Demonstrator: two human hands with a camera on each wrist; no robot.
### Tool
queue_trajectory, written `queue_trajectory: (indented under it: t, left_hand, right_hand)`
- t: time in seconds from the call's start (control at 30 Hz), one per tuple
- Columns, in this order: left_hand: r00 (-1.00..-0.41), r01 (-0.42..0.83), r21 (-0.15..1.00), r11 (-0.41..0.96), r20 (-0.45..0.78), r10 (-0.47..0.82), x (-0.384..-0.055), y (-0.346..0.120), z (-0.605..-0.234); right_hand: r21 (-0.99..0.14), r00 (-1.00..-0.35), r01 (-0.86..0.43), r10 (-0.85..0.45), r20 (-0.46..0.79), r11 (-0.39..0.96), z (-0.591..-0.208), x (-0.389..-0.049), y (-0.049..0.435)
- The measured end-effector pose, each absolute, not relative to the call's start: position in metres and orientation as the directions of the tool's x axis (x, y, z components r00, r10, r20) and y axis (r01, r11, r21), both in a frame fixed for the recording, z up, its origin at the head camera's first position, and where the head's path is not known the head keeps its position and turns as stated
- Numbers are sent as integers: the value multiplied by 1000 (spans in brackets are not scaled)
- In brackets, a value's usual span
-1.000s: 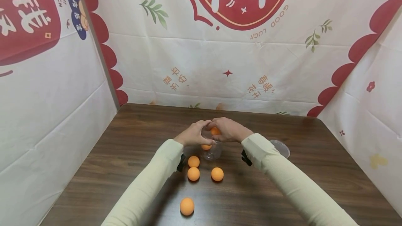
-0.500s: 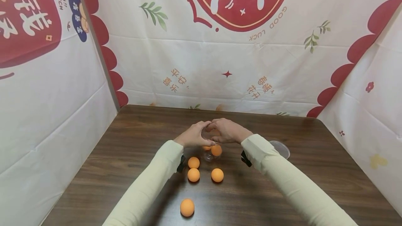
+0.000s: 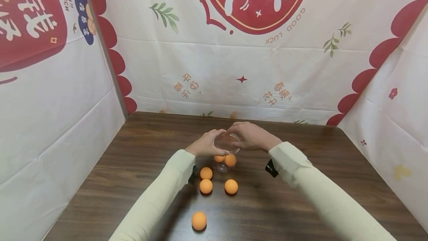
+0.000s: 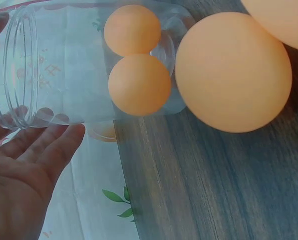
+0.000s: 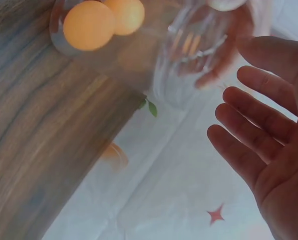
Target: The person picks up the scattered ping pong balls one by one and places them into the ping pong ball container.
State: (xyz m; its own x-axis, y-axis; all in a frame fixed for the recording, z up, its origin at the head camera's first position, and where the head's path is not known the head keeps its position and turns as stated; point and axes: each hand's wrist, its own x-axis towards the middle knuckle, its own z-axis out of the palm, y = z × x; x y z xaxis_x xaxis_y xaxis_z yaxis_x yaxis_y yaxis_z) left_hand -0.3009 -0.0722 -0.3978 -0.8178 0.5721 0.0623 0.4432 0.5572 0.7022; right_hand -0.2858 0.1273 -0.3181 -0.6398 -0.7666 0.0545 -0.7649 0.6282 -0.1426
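A clear plastic jar [image 3: 222, 166] stands on the table with its open mouth upward. My left hand [image 3: 206, 144] grips it near the rim, thumb on one side and fingers on the other, as the left wrist view of the jar [image 4: 71, 65] shows. Two orange ping-pong balls [image 4: 139, 84] lie at the bottom of the jar. Beside the mouth is my right hand [image 3: 252, 137], its fingers loosely spread and holding nothing in the right wrist view, where the palm of the right hand [image 5: 281, 145] shows.
Nearer me on the dark wooden table [image 3: 160, 196] lie several loose orange balls, two side by side [image 3: 206, 186], one to their right [image 3: 231, 186] and one closest to me [image 3: 199, 221]. Printed white cloth [image 3: 214, 62] hangs behind the table and at both sides.
The ping-pong ball in my right hand has dropped into the jar beside another. My right hand then moved right, off the mouth; its sleeve now hides the clear round lid. My left hand stayed put.
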Motion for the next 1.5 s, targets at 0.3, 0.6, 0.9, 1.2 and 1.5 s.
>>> queue_trajectory:
  t: [0.3, 0.6, 0.9, 1.2, 1.5]
  left_hand:
    - [-816, 451, 698, 557, 70, 574, -301, -71, -400]
    - [-821, 441, 704, 556, 65, 568, -301, -71, -400]
    - [-818, 450, 705, 548, 80, 570, -301, -70, -399]
    - [-816, 450, 709, 543, 79, 572, -300, -71, -399]
    - [-826, 441, 703, 558, 74, 559, -300, -70, -398]
  right_hand:
    - [-120, -656, -752, -754, 39, 648, -311, -259, 149]
    - [-110, -652, -755, -758, 21, 646, -331, -229, 157]
    - [-157, -632, -766, -775, 0, 624, -359, -214, 156]
    - [-192, -639, -748, -767, -51, 635, -390, -211, 148]
    - [-213, -620, -760, -783, -43, 614, -414, -211, 141]
